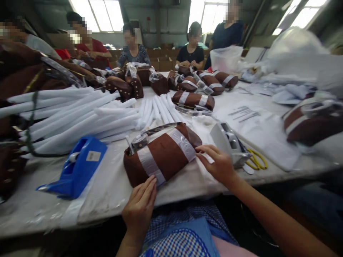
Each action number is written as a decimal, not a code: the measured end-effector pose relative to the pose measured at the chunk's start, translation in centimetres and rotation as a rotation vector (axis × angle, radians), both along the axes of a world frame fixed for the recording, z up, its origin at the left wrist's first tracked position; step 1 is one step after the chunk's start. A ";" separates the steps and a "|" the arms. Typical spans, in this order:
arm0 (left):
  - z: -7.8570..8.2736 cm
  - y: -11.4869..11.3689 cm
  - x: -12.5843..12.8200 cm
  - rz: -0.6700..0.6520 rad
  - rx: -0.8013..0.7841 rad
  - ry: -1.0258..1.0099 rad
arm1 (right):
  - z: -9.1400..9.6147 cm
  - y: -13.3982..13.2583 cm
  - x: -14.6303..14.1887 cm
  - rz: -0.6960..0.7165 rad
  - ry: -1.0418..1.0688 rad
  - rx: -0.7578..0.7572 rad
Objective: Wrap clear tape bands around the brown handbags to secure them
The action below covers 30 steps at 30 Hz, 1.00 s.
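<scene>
A brown handbag (163,153) lies on its side on the white-covered table (112,189), right in front of me, near the table's front edge. Two pale strips of wrapping (150,166) band its body, and its metal hardware near the top is covered in clear film.

My left hand (140,207) rests flat with fingers together, its fingertips pressing the lower end of the nearer strip at the bag's bottom edge; it grips nothing. My right hand (217,164) is spread open at the bag's right end, fingers reaching toward the second strip and lying on a loose sheet of white paper (203,132) beside it; it also holds nothing.

To my left stands a blue tape dispenser (77,167), apart from the bag. Just beyond my right hand sits a grey tape dispenser (227,141), with yellow-handled scissors (257,159) lying next to it. Behind the bag, rolled white paper tubes (80,114) are heaped across the table, and more wrapped brown bags (193,100) sit further back. Other people (191,50) sit at the far side, their hands on bags there.
</scene>
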<state>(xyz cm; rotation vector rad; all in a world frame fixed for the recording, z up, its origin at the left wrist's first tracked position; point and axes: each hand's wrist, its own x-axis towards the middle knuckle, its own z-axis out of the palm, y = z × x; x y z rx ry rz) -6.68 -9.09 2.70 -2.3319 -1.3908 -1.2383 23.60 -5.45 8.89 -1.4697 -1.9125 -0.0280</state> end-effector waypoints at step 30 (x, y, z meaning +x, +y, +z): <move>-1.7 1.2 -1.2 -0.161 0.038 -0.062 | 0.3 -8.2 10.3 -0.526 1.178 -0.112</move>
